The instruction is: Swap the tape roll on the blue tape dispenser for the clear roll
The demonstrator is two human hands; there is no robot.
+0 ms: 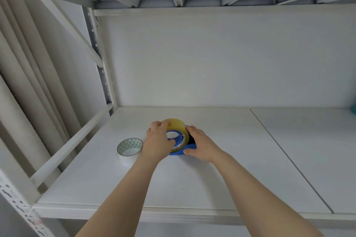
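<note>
The blue tape dispenser (189, 148) stands on the white shelf (212, 179) with a yellowish tape roll (178, 126) on its blue hub. My left hand (157, 143) grips that roll from the left, fingers over its top edge and thumb at the hub. My right hand (201, 143) lies on the dispenser's right side and holds its body down. The clear roll (130, 149), with a green triangle pattern inside its core, lies flat on the shelf just left of my left hand, apart from it.
White shelf rack with a back wall close behind the dispenser and another shelf overhead. A slanted brace and a perforated post (102, 67) stand at the left. A seam (289, 159) splits the shelf boards. A teal object (353, 109) peeks in at the far right.
</note>
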